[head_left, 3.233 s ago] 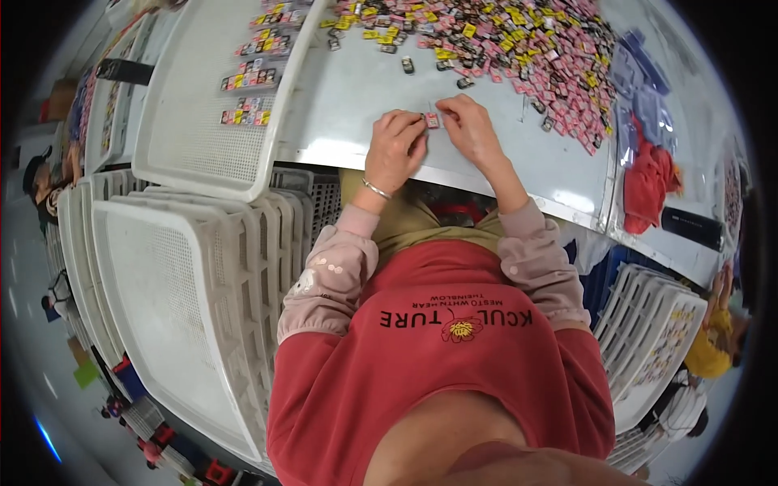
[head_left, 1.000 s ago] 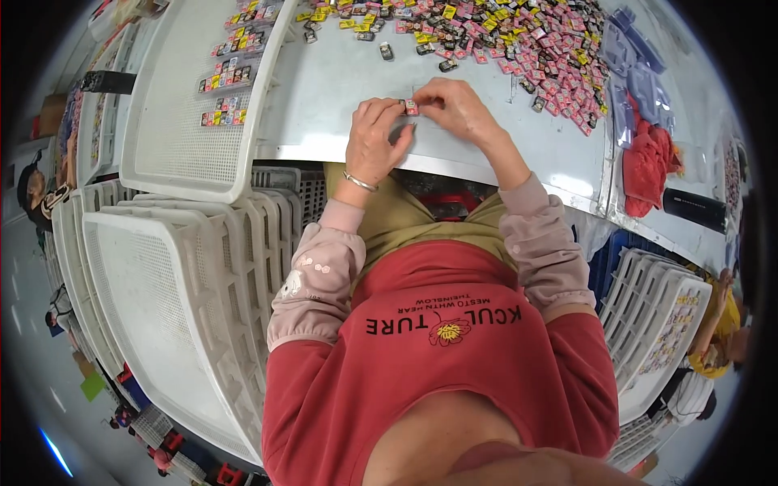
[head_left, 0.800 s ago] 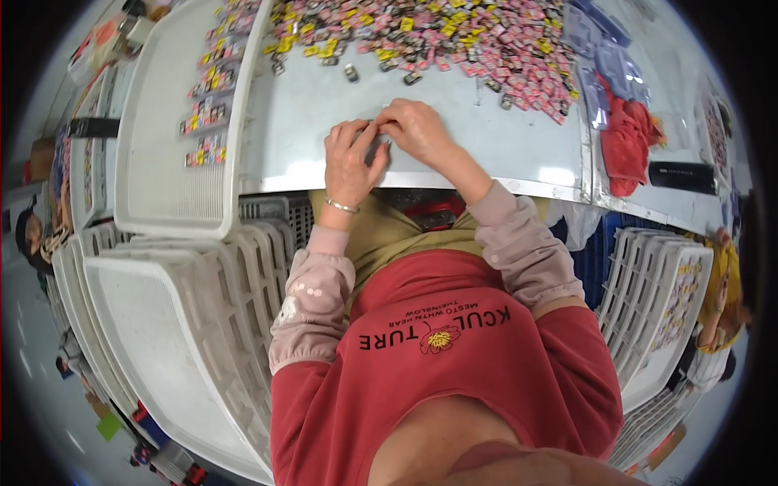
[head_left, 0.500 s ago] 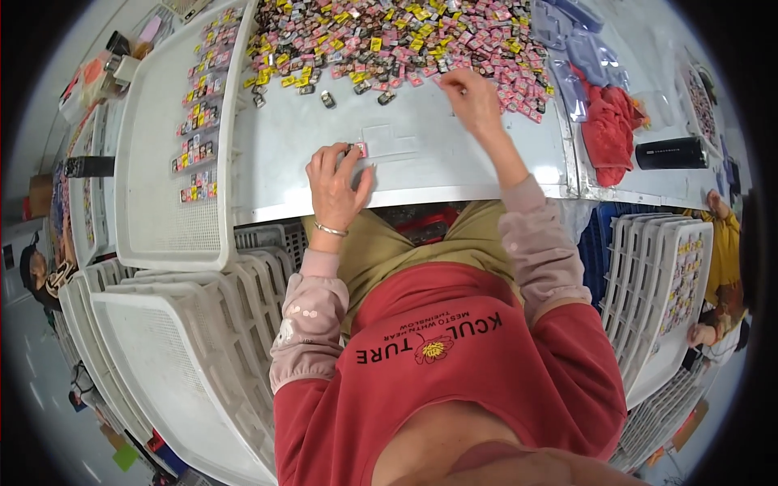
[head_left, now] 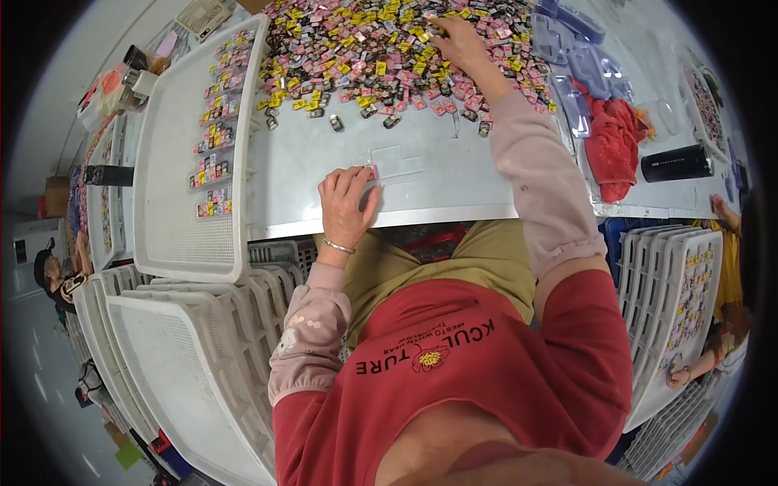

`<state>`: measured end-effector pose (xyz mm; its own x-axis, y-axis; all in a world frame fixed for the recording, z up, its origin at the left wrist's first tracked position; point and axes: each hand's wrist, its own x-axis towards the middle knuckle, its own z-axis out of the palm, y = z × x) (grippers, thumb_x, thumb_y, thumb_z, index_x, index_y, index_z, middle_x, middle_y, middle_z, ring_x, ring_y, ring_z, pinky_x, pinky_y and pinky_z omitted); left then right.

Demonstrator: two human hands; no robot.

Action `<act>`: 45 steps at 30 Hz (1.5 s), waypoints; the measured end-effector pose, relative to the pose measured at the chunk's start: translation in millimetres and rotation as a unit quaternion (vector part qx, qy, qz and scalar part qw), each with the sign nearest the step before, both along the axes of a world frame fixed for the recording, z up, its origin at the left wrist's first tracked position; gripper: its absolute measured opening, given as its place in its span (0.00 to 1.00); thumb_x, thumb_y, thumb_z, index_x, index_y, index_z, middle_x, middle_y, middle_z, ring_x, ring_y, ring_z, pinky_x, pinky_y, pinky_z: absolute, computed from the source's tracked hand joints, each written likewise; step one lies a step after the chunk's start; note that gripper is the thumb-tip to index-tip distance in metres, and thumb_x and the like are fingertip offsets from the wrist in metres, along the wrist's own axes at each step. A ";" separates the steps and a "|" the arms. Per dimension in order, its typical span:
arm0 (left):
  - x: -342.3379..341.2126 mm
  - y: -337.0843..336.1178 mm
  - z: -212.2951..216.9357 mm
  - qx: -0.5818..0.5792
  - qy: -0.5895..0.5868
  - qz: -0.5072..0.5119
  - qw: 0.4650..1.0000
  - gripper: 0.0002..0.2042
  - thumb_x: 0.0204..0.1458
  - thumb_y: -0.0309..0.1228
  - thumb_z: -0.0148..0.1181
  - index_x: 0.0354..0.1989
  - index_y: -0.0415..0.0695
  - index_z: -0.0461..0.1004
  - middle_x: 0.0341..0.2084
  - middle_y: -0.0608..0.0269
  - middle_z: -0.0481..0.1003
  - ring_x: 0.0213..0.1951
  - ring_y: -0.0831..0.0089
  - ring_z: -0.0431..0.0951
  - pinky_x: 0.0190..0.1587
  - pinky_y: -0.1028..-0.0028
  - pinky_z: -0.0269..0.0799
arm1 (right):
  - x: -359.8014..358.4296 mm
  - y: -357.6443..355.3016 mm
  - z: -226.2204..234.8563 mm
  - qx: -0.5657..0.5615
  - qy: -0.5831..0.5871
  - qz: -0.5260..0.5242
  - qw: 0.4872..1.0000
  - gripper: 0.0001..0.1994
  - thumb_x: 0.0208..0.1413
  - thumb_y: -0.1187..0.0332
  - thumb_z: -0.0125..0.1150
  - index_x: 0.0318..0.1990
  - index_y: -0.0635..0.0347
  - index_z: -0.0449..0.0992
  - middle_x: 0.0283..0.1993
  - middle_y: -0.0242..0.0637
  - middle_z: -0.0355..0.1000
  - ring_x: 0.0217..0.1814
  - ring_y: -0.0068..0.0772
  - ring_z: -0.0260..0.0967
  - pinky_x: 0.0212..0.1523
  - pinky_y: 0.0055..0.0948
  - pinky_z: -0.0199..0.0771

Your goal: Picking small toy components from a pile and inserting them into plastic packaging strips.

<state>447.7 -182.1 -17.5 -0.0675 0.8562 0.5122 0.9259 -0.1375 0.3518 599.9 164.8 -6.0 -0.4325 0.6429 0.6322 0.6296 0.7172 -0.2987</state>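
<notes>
A clear plastic tray (head_left: pixel 399 164) lies on the table near its front edge, faint against the pale surface. At its left end sits a small pink piece (head_left: pixel 373 171), partly under the fingertips of my left hand (head_left: pixel 344 202). Those fingers are bent over that end, and the thumb stands apart. My right hand (head_left: pixel 463 47) is stretched over a wide heap of small pink, black and yellow pieces (head_left: pixel 365 69). Its thumb and index finger are apart among the pieces. Whether a piece touches the fingertips is too small to make out.
On the left, a white perforated crate (head_left: pixel 174 162) holds a column of filled clear trays (head_left: pixel 215 134). Stacked white crates (head_left: pixel 186 348) stand below. To the right lie purple plastic trays (head_left: pixel 587 65), a red cloth (head_left: pixel 609 146) and a black cylinder (head_left: pixel 677 164). Other people work at both sides.
My right hand has moved away from me, from the heap's near edge to farther over it. My left hand stays at the tray's left end. The whole view has shifted slightly.
</notes>
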 end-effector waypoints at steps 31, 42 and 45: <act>-2.9 -4.4 0.4 0.003 0.007 0.004 1.000 0.15 0.40 0.27 0.63 0.40 0.45 0.76 0.40 0.66 0.73 0.43 0.61 0.67 0.46 0.65 0.60 | 73.8 -64.8 17.2 -0.196 0.065 0.048 0.977 0.07 0.50 0.71 0.60 0.37 0.59 0.79 0.33 0.41 0.75 0.32 0.35 0.73 0.34 0.28 0.71; -4.5 -4.9 -0.1 0.003 -0.002 0.012 1.000 0.14 0.40 0.28 0.63 0.39 0.45 0.76 0.40 0.66 0.73 0.42 0.62 0.68 0.45 0.65 0.61 | 59.9 -40.5 1.0 -0.089 -0.171 0.056 0.980 0.12 0.44 0.74 0.55 0.38 0.59 0.78 0.37 0.45 0.73 0.43 0.46 0.71 0.45 0.38 0.72; -5.9 -6.8 -1.8 -0.003 -0.015 0.012 1.000 0.13 0.43 0.25 0.59 0.40 0.43 0.75 0.40 0.61 0.73 0.42 0.61 0.68 0.45 0.65 0.61 | 65.7 -41.9 -5.6 -0.121 -0.160 0.054 0.978 0.11 0.44 0.73 0.54 0.37 0.59 0.79 0.35 0.43 0.75 0.39 0.44 0.73 0.42 0.37 0.73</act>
